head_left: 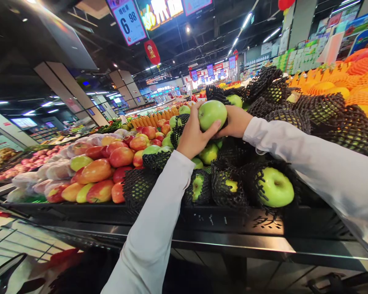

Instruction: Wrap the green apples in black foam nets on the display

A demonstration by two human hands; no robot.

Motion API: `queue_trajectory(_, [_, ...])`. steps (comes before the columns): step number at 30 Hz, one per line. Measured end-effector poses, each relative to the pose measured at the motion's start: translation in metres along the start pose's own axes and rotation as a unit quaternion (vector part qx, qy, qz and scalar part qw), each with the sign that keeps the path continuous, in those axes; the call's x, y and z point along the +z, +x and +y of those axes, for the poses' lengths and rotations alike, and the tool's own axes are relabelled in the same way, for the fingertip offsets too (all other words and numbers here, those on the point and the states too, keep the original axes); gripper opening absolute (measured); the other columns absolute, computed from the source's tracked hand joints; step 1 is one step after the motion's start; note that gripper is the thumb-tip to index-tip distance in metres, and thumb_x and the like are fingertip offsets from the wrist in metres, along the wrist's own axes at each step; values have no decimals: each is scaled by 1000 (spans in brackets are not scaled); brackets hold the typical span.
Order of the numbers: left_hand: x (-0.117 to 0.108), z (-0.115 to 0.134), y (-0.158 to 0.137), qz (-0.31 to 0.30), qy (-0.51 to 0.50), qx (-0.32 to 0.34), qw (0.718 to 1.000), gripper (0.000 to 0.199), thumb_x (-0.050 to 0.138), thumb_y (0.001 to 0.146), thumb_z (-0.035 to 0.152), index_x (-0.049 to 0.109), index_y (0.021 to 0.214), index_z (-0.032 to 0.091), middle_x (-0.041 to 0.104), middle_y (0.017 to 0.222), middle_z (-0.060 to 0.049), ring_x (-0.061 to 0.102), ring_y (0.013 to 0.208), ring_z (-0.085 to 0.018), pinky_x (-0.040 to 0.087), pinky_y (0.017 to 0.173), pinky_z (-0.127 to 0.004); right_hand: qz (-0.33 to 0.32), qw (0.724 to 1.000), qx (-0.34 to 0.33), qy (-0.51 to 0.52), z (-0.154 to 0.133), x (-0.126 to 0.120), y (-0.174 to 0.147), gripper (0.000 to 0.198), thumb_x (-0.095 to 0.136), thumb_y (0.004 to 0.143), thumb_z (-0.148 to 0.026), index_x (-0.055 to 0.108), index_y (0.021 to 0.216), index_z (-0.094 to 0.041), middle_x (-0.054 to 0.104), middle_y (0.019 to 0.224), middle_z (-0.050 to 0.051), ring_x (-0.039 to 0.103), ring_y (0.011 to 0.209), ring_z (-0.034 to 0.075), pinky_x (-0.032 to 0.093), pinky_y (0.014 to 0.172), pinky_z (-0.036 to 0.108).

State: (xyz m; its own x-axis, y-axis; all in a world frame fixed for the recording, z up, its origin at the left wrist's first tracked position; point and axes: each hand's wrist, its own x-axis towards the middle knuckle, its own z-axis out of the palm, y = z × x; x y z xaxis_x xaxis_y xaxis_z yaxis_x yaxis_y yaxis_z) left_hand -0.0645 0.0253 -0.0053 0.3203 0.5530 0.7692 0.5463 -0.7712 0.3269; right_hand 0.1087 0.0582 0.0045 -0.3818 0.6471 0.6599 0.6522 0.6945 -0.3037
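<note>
A bare green apple (212, 115) is raised over the pile of fruit in front of me. My left hand (195, 132) is closed around its left side, thumb across the lower front. Against the apple's right side is my right hand (235, 121), closed, its fingers mostly hidden behind the fruit. Below and around both hands lie more green apples, several in black foam nets (230, 190). One large green apple (276, 188) sits at the front right, partly out of its net.
Red and yellow apples (122, 157) are heaped to the left, with wrapped fruit (57, 169) beyond them. Orange-netted fruit (360, 90) rises at the right. A metal display edge (233, 243) runs along the front. A wire cart (18, 241) stands at the lower left.
</note>
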Motion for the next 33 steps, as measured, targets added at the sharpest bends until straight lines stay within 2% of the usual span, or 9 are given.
queue_trajectory(3, [5,-8,-1,-12,6,-21,1000,59,71,83,32,34,128,26,47,136,-11,48,130,-27,37,114,-49,-36,999,11,-39,4,-8,0,50,84,58,-33,72,104,-17,72,91,5,67,85,26,55,82,39])
queue_trajectory(7, [8,-15,-5,-43,27,-50,997,67,78,73,21,36,125,24,44,135,-13,44,134,-31,35,115,-51,-12,996,-1,-93,8,-6,3,63,82,56,-27,70,117,-18,69,106,8,64,99,30,52,92,42])
queue_trajectory(10, [6,-15,-6,-70,39,-62,995,69,78,71,16,37,126,22,44,135,-14,46,133,-32,35,115,-53,12,996,-10,-93,2,-6,3,62,79,56,-20,71,117,-18,66,107,8,63,99,28,52,93,42])
queue_trajectory(13, [6,-14,-6,-80,44,-59,994,71,77,69,13,37,128,21,47,133,-15,48,131,-33,37,113,-53,24,998,-37,-43,-12,-11,0,54,73,60,-16,72,114,-23,67,102,3,63,88,20,54,86,38])
queue_trajectory(18, [9,-18,-4,-52,44,-29,997,75,76,67,10,37,130,22,50,129,-14,51,126,-34,42,108,-54,-9,986,-49,157,-29,-17,-6,51,64,76,-25,59,126,-19,69,97,3,59,68,13,55,69,33])
queue_trajectory(21, [8,-20,-1,-11,45,4,999,80,78,67,11,36,133,24,47,135,-13,46,131,-33,39,111,-54,29,977,-28,208,-30,-18,-6,39,62,80,-30,60,118,-20,69,92,2,60,72,15,54,68,34])
queue_trajectory(24, [5,-19,1,4,35,33,999,81,75,70,12,33,137,29,43,142,-11,41,136,-31,38,112,-52,78,982,-35,167,-27,-21,-5,34,72,74,-35,65,106,-23,67,101,3,56,73,15,52,70,36])
queue_trajectory(28, [2,-17,3,8,24,55,998,78,69,73,10,32,139,30,42,143,-10,38,138,-30,38,112,-50,142,984,-22,101,-24,-21,-4,43,79,67,-38,67,104,-20,64,103,5,54,73,15,50,70,35])
queue_trajectory(33, [2,-11,1,44,44,46,997,76,68,78,19,28,141,33,37,148,-8,36,139,-30,41,109,-49,194,978,-18,67,-24,-19,-3,48,78,69,-47,64,106,-19,64,104,7,59,92,21,50,79,34])
